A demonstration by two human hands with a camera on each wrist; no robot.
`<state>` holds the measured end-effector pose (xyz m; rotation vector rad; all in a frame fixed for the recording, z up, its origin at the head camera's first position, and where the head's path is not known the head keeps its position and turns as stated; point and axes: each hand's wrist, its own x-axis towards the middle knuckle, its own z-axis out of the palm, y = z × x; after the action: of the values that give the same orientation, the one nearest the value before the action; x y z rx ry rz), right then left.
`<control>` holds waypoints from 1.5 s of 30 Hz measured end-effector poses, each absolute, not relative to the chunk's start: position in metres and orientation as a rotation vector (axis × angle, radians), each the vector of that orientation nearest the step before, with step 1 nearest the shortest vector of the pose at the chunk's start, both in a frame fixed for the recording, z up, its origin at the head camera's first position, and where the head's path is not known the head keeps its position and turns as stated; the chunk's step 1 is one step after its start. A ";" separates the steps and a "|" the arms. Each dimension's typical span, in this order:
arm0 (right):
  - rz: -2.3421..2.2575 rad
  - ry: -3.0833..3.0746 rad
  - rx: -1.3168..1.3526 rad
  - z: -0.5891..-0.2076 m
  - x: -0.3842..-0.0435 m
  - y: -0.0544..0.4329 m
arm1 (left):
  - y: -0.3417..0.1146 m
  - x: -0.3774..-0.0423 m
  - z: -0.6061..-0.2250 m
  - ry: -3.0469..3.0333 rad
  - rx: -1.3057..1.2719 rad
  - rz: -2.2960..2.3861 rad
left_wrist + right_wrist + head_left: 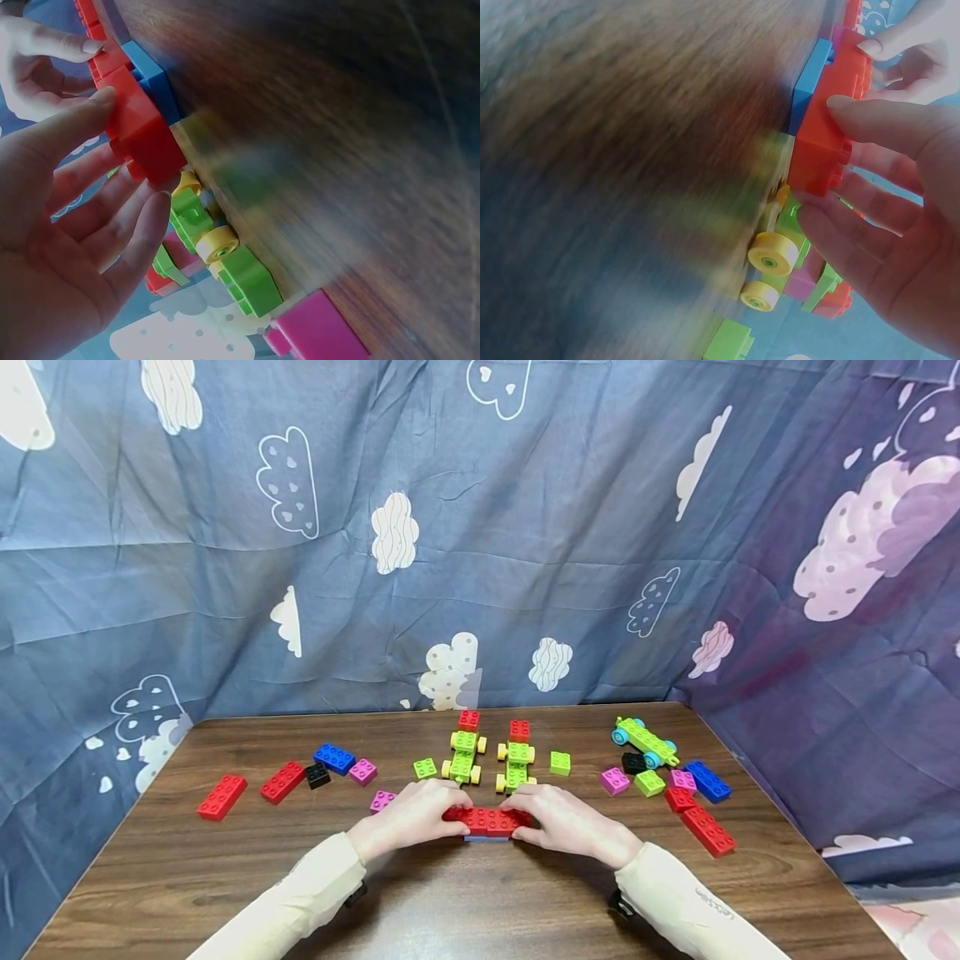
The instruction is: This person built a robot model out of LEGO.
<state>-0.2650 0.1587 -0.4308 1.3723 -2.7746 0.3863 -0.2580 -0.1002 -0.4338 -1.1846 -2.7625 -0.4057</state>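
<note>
Two red bricks, a left one [475, 820] and a right one [500, 823], lie end to end on a blue brick [486, 838] near the middle of the table. My left hand [416, 812] pinches the left red brick, its thumb on the near side and fingers behind. On the other end, my right hand [570, 820] grips the right red brick the same way. Both wrist views show the blue brick [155, 81] under the red ones, which overhang it. Just behind stand two green wheeled vehicles [463, 766] [517, 766] with yellow wheels and red bricks at their far ends.
Left on the wooden table lie red bricks [222, 797], a blue brick [334, 758], a black brick [317, 776] and pink bricks [363, 772]. At right are a green car base [647, 742] with blue wheels and several loose bricks. A cloud-patterned curtain [480, 527] hangs behind.
</note>
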 end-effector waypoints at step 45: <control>0.424 -2.687 1.358 -0.438 -0.263 0.155 | -0.090 -0.251 -0.435 -2.676 -1.208 -0.410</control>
<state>-0.2629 0.1554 -0.4379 1.3582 -2.6867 0.4241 -0.2514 -0.0904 -0.4349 -1.2079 -2.6764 -0.4100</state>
